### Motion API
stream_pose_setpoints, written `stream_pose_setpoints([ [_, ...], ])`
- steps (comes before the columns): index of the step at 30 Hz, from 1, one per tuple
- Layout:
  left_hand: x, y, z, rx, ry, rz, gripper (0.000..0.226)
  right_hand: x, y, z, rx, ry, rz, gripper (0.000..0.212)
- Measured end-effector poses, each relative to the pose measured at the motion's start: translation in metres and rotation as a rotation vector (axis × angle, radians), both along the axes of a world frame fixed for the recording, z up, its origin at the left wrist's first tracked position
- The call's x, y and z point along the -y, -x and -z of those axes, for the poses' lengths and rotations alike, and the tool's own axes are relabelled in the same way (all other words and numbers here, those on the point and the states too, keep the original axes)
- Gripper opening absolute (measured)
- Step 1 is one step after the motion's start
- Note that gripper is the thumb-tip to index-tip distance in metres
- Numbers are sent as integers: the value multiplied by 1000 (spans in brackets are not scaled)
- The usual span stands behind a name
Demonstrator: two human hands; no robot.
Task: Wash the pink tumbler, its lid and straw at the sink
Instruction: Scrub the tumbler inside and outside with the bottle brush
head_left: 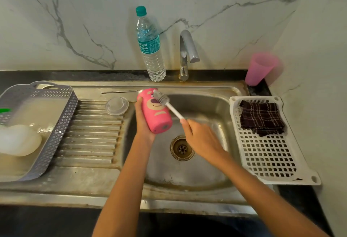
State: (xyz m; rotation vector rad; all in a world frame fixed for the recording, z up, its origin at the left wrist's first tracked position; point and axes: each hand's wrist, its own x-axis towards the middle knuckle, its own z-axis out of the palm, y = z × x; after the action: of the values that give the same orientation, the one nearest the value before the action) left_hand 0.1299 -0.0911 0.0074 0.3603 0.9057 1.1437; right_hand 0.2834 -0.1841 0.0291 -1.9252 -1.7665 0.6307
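Observation:
My left hand [142, 122] grips the pink tumbler [156, 114], which bears a bear face, tilted over the left side of the sink basin [206, 109] with its base toward me. My right hand [201, 139] holds the white handle of a bottle brush [167, 103]; its grey bristle head rests against the tumbler's upper side near the mouth. The clear round lid [116, 106] lies on the ribbed drainboard [90, 133] to the left. The thin metal straw [120, 92] lies flat just behind the lid.
A water bottle [150, 47] and the tap [186, 52] stand behind the basin. A pink cup [260, 68] sits at the back right. A white perforated tray [270, 154] holds a dark checked cloth [262, 117] on the right. A grey basket [37, 124] sits far left.

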Motion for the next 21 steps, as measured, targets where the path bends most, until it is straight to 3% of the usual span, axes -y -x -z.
stream_pose_setpoints([
  [3, -10, 12, 0, 41, -17, -63, 47, 33, -4, 5, -48, 54, -59, 49],
  [9, 15, -9, 8, 57, 34, 145, 68, -21, -2, -7, -103, 55, 92, 49],
  [11, 17, -10, 10, 67, 40, 150, 66, -26, -3, -5, -95, 57, 89, 49],
  [15, 15, -2, 12, 7, 38, 144, 53, -19, -8, -2, -85, 51, 76, 49],
  [21, 12, -8, 6, -135, 32, 214, 62, -16, 2, 0, -57, 63, 43, 49],
])
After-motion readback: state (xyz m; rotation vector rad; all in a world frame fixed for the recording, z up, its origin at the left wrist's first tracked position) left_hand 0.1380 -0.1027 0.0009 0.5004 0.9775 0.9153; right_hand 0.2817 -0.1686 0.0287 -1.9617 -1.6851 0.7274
